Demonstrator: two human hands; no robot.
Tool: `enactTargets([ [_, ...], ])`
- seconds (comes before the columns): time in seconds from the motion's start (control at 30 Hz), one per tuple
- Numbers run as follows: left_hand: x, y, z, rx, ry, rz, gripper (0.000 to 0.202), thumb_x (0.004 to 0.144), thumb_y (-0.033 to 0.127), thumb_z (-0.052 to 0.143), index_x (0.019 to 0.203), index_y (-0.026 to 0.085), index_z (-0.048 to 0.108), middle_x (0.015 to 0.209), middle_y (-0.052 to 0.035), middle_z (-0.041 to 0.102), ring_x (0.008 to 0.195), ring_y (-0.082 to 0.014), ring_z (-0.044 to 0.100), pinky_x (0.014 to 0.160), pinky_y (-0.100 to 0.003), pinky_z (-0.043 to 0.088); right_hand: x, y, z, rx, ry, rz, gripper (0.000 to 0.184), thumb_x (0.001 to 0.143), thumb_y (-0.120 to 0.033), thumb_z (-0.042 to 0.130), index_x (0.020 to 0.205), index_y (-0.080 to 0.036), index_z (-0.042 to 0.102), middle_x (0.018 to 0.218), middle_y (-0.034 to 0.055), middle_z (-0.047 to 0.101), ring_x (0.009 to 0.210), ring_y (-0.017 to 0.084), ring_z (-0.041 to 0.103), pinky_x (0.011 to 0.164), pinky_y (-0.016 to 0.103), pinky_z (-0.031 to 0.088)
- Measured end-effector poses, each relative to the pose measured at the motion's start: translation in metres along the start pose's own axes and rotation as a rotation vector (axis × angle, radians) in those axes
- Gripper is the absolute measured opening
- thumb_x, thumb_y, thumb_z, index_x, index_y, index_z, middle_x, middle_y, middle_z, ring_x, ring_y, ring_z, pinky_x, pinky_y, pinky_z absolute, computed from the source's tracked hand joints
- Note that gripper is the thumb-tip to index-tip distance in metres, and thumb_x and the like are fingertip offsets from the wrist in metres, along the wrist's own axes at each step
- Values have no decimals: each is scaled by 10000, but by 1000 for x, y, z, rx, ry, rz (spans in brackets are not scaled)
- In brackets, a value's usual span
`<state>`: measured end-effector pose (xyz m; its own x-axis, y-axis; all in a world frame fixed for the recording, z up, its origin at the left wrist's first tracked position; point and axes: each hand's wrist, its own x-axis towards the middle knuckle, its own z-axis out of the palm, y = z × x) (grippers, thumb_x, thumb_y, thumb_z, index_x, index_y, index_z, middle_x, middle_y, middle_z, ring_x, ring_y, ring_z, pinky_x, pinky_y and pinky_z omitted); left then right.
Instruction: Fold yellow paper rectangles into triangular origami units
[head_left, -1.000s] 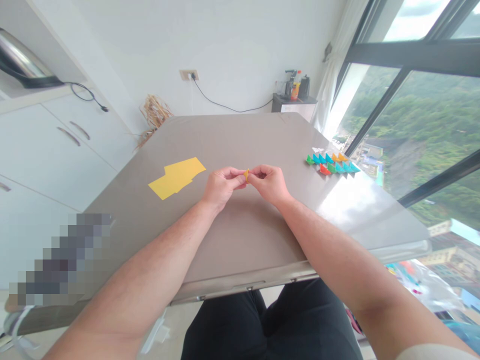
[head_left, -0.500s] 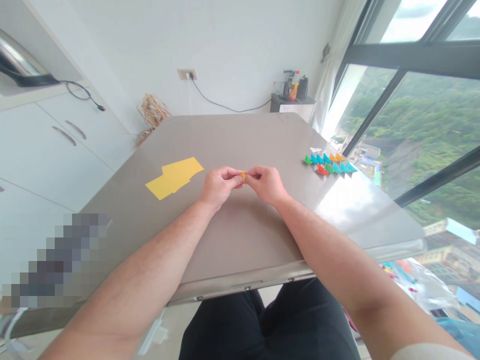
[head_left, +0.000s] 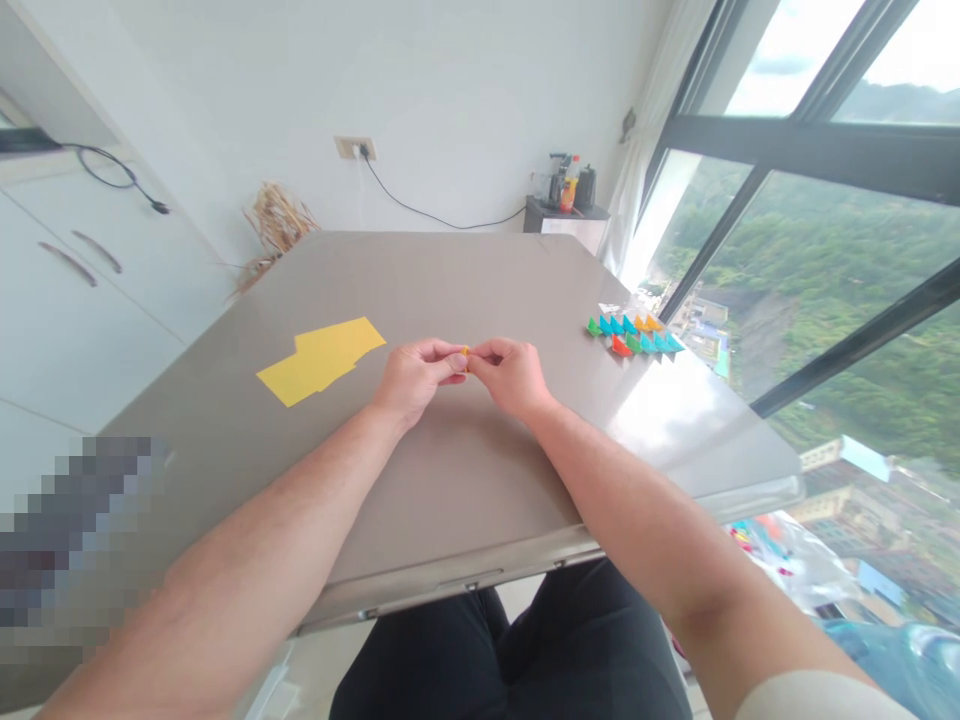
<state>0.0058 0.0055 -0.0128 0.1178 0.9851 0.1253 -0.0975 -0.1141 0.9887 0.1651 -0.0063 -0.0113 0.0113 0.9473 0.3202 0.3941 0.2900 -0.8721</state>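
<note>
Between my fingertips, just above the middle of the table, is a small folded piece of yellow paper (head_left: 466,358), mostly covered by the fingers. My left hand (head_left: 418,380) pinches it from the left with thumb and fingers. From the right, my right hand (head_left: 513,376) pinches the same piece. Flat on the table to the left lie overlapping yellow paper sheets (head_left: 322,358). Over on the right, several small folded paper boats (head_left: 634,335) in green, blue, red and orange stand in two rows.
The grey-brown table (head_left: 450,280) reaches back towards a white wall. A small cabinet (head_left: 566,222) with a bottle and a kettle stands behind it. Large windows (head_left: 810,240) line the right side. Dry stalks (head_left: 277,230) stand at the back left; a clear blue plastic container (head_left: 900,660) is low at right.
The whole view has turned slightly to the right, so the table things appear shifted left. Both hands keep hold of the yellow paper, less of which shows now.
</note>
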Motion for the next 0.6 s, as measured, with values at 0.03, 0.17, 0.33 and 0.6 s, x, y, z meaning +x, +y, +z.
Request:
enactTargets([
  [0.03,1,0,0,-12,9,-2,316,611,404,923,801,187,792,829,-71,754,828,-218,692,811,-391,596,0,0,0,7,3,-5,190,789,-366,658,717,-199,711,699,-6,666,671,127,553,637,258,426],
  [0.17,2,-1,2,-27,42,9,267,609,384,913,734,191,778,781,-62,739,790,-206,678,809,-385,588,-2,-1,1,17,-14,-11,215,799,-400,676,730,-201,720,700,-5,661,672,127,555,638,257,433],
  [0.33,1,-1,4,-43,69,28,264,602,378,915,726,196,771,767,-57,734,776,-208,680,840,-396,579,-1,-1,1,51,-42,27,241,791,-431,685,748,-196,723,682,-9,656,646,126,546,610,255,430],
  [0.6,-1,-2,5,-85,33,31,283,624,395,903,764,182,779,802,-58,746,805,-201,682,847,-392,579,-1,-2,0,93,-20,70,199,745,-382,681,724,-185,704,637,-16,624,603,121,513,561,252,387],
])
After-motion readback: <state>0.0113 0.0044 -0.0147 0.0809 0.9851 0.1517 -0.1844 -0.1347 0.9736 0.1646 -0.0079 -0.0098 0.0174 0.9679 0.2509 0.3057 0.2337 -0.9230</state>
